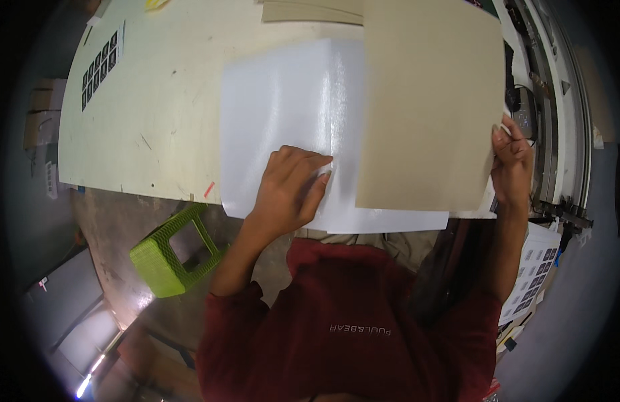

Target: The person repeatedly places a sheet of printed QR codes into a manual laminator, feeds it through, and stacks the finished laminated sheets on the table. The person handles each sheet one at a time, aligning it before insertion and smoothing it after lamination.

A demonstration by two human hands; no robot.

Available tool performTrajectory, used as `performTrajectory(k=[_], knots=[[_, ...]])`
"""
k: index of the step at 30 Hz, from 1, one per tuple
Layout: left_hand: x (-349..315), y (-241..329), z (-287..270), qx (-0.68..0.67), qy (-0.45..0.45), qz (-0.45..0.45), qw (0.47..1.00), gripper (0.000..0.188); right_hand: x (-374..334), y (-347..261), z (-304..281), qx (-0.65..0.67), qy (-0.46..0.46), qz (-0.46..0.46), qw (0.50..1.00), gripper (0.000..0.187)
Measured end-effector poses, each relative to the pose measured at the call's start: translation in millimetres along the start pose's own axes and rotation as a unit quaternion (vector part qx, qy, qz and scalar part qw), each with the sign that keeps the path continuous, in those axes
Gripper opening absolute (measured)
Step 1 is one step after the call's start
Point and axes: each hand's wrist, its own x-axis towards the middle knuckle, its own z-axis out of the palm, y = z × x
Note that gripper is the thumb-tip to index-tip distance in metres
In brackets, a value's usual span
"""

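Note:
A glossy white sheet (273, 100) lies on the table with a vertical edge or seam down its middle. At that seam my left hand (290, 184) is closed, its index fingertip and thumb meeting the sheet's edge. My right hand (512, 161) grips the right edge of a large tan cardboard sheet (430, 107), fingers curled round it. The cardboard covers the right part of the white sheet, whose lower edge shows beneath it and overhangs the table's near side.
More tan cardboard (313, 12) lies at the table's far side. A printed label sheet (101, 67) is at the far left of the table (162, 127). A metal rail (558, 100) runs along the right. A green plastic stool (166, 258) stands on the floor, lower left.

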Motion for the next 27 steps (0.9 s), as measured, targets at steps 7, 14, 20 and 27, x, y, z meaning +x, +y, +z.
performTrajectory(k=[7, 14, 20, 27], knots=[[-10, 9, 1, 0.012, -0.015, 0.009, 1.000, 0.049, -29, 38, 14, -0.047, -0.012, 0.028, 0.998, 0.038], [-15, 5, 7, 0.060, -0.007, 0.034, 0.998, 0.055, -40, 43, 34, -0.060, 0.025, 0.039, 0.997, 0.039], [-18, 1, 10, 0.059, -0.004, 0.030, 0.998, 0.056, -39, 50, 28, -0.093, 0.011, 0.033, 0.995, 0.039], [-19, 0, 11, 0.054, -0.003, 0.023, 0.998, 0.056, -37, 49, 30, -0.098, 0.014, 0.044, 0.994, 0.038]])
